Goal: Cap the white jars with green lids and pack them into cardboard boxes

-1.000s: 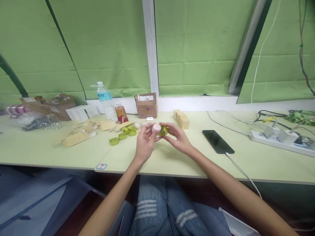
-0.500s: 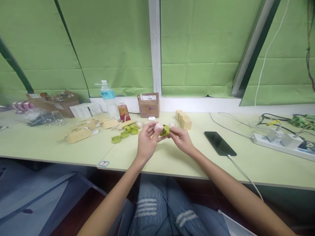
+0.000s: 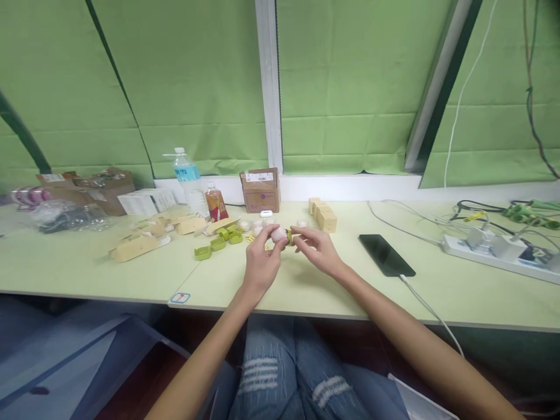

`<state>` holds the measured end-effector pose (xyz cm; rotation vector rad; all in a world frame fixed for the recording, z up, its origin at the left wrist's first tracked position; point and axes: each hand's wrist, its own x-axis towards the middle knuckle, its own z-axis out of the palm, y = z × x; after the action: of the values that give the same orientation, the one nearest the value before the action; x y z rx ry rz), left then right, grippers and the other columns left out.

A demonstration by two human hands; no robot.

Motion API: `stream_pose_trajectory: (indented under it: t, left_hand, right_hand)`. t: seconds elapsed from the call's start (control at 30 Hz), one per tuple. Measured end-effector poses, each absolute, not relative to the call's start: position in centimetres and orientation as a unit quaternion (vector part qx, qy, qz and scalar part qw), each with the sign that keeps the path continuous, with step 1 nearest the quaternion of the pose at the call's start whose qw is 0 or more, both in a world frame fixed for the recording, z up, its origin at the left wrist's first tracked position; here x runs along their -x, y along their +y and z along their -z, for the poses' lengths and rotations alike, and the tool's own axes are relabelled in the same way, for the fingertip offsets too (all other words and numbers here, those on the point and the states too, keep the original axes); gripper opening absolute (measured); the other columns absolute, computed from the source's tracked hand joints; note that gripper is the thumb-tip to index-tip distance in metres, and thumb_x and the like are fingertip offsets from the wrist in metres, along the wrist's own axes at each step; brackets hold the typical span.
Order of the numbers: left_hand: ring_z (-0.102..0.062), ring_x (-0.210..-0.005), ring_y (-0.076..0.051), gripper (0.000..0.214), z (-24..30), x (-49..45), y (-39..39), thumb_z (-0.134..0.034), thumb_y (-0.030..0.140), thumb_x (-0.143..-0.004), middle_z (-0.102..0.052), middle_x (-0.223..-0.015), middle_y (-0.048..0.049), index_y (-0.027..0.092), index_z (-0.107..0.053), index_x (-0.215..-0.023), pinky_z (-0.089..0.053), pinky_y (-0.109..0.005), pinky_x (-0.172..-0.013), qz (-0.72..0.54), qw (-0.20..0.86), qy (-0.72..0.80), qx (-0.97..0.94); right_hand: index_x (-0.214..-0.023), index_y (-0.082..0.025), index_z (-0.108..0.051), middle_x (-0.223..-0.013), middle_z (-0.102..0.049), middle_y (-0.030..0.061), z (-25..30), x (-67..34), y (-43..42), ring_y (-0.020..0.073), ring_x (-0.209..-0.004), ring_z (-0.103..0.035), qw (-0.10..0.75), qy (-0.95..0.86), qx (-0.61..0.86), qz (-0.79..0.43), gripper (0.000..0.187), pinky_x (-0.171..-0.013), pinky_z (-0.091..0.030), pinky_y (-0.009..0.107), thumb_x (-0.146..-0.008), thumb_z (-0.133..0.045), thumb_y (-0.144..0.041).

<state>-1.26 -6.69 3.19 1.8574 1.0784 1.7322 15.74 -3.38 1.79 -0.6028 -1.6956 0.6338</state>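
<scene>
My left hand (image 3: 262,256) is closed on a small pale pink rounded piece (image 3: 279,235), thumb and fingers round its sides. Against the right side of that piece sits a small olive-green open cup (image 3: 289,237), partly covered by fingers. My right hand (image 3: 318,249) has its fingertips on the green cup. Both hands are just above the table, close together. Several similar green cups (image 3: 217,243) lie in a cluster on the table to the left. Behind my right hand stands another pale round piece (image 3: 302,223).
Flattened tan cartons (image 3: 136,245) lie at left, near a water bottle (image 3: 187,181) and a drink bottle (image 3: 216,203). Behind stand a brown box (image 3: 259,191) and small tan boxes (image 3: 326,218). A phone (image 3: 387,255) and power strip (image 3: 494,256) with cables are at right.
The green cup now sits closer against the pink piece and less of it shows. My right fingers have shifted left and spread slightly. The camera view has moved a little.
</scene>
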Motion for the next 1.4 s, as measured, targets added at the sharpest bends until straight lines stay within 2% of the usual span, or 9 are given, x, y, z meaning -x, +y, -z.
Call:
stream_pose_trajectory:
  t: [0.13, 0.23, 0.37, 0.5, 0.77, 0.93, 1.4]
  left_hand:
    - [-0.072, -0.104, -0.024, 0.034, -2.5, 1.3, -6.4, -0.065, 0.033, -0.092, -0.069, -0.125, -0.0115, 0.019, -0.066, -0.123, -0.068, -0.036, -0.079, -0.602, 0.187, 0.374, -0.680]
    - [-0.072, -0.105, -0.024, 0.036, -2.2, 1.0, -6.4, -0.065, 0.035, -0.093, -0.070, -0.124, -0.0111, 0.019, -0.065, -0.125, -0.067, -0.036, -0.080, -0.600, 0.195, 0.371, -0.681]
    - [-0.074, -0.100, -0.024, 0.036, -2.0, 0.7, -6.5, -0.064, 0.033, -0.094, -0.072, -0.122, -0.0111, 0.018, -0.066, -0.126, -0.067, -0.037, -0.081, -0.590, 0.178, 0.373, -0.693]
    - [-0.071, -0.110, -0.027, 0.034, -1.8, 0.5, -6.6, -0.061, 0.031, -0.095, -0.071, -0.126, -0.0117, 0.019, -0.068, -0.126, -0.066, -0.039, -0.084, -0.581, 0.154, 0.370, -0.708]
    - [-0.065, -0.123, -0.027, 0.033, -1.7, 0.0, -6.8, -0.058, 0.026, -0.096, -0.069, -0.132, -0.0100, 0.023, -0.068, -0.128, -0.061, -0.044, -0.098, -0.574, 0.079, 0.363, -0.730]
    - [-0.066, -0.121, -0.026, 0.033, -2.3, -0.1, -7.1, -0.057, 0.023, -0.096, -0.070, -0.129, -0.0093, 0.024, -0.068, -0.127, -0.058, -0.045, -0.103, -0.569, 0.059, 0.366, -0.734]
    - [-0.065, -0.126, -0.028, 0.032, -2.5, 0.0, -7.4, -0.061, 0.024, -0.095, -0.071, -0.130, -0.0078, 0.025, -0.071, -0.125, -0.057, -0.048, -0.105, -0.570, 0.047, 0.368, -0.733]
  right_hand:
    - [-0.125, -0.018, -0.073, -0.102, -0.078, 0.0089, -1.5, -15.2, -3.5, 0.0205, -0.077, -0.075, 0.575, -0.728, 0.248, -0.280, 0.042, -0.072, -0.067, 0.039, -0.095, -0.063, -0.044]
    - [-0.123, -0.018, -0.073, -0.099, -0.079, 0.0086, -1.3, -15.3, -3.5, 0.0190, -0.076, -0.075, 0.575, -0.749, 0.256, -0.206, 0.037, -0.075, -0.066, 0.036, -0.097, -0.059, -0.041]
    - [-0.121, -0.015, -0.073, -0.089, -0.077, 0.0096, -1.1, -15.5, -3.3, 0.0176, -0.073, -0.071, 0.579, -0.771, 0.249, -0.090, 0.035, -0.069, -0.064, 0.032, -0.100, -0.053, -0.036]
    - [-0.117, -0.016, -0.074, -0.081, -0.073, 0.0086, -0.9, -15.5, -3.0, 0.0164, -0.068, -0.067, 0.575, -0.776, 0.259, -0.036, 0.033, -0.065, -0.061, 0.030, -0.100, -0.050, -0.032]
    - [-0.107, -0.017, -0.077, -0.078, -0.074, 0.0059, -1.4, -15.6, -3.7, 0.0152, -0.067, -0.064, 0.582, -0.760, 0.286, -0.047, 0.032, -0.062, -0.054, 0.026, -0.099, -0.050, -0.031]
    - [-0.095, -0.014, -0.078, -0.072, -0.072, 0.0055, -1.7, -15.6, -3.9, 0.0139, -0.059, -0.058, 0.582, -0.754, 0.299, -0.055, 0.032, -0.056, -0.047, 0.026, -0.099, -0.051, -0.030]
    - [-0.102, -0.016, -0.081, -0.077, -0.076, 0.0051, -2.3, -15.5, -4.6, 0.0155, -0.063, -0.064, 0.596, -0.742, 0.288, -0.106, 0.030, -0.057, -0.052, 0.027, -0.096, -0.055, -0.032]
